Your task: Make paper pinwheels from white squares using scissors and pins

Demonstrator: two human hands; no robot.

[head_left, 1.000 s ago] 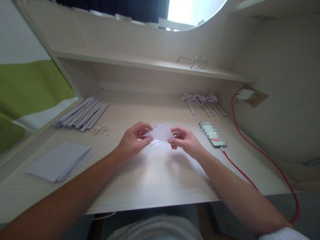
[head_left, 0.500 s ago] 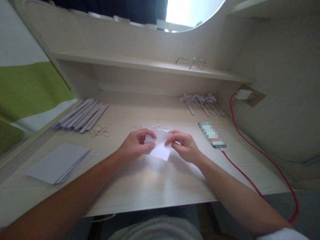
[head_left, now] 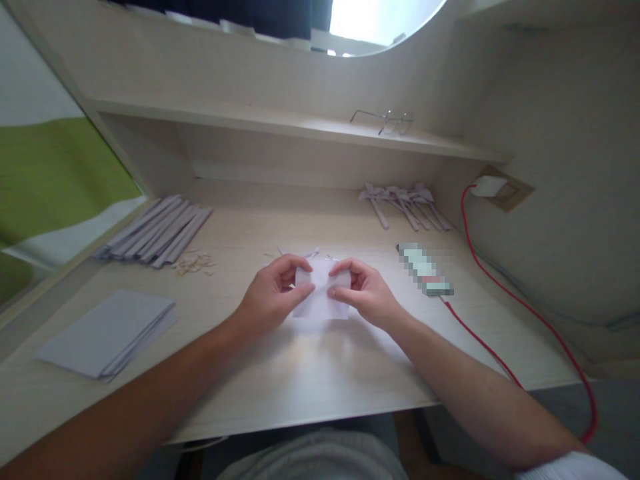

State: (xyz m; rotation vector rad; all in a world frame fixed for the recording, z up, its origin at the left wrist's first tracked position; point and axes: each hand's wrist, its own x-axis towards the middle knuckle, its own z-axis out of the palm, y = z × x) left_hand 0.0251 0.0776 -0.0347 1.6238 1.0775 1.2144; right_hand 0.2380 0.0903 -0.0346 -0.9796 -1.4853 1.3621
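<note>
A small white paper sheet (head_left: 320,303) sits low over the middle of the pale wooden desk (head_left: 310,373), hanging down toward me. My left hand (head_left: 270,297) pinches its upper left part between thumb and fingers. My right hand (head_left: 363,293) pinches its upper right part the same way. The fingertips of both hands nearly meet over the sheet's top edge. Just behind the hands lie a few thin paper scraps (head_left: 313,254).
A stack of white sheets (head_left: 107,333) lies front left. Folded paper strips (head_left: 155,230) and small crumbs (head_left: 193,265) are at the back left. Finished folded pieces (head_left: 405,203) lie back right, beside a phone (head_left: 425,277) with a red cable (head_left: 500,293). Glasses (head_left: 383,121) rest on the shelf.
The sheet, held up flat between my hands a second ago, has come down and turned so it hangs toward me. Both hands have closed in together over its top edge.
</note>
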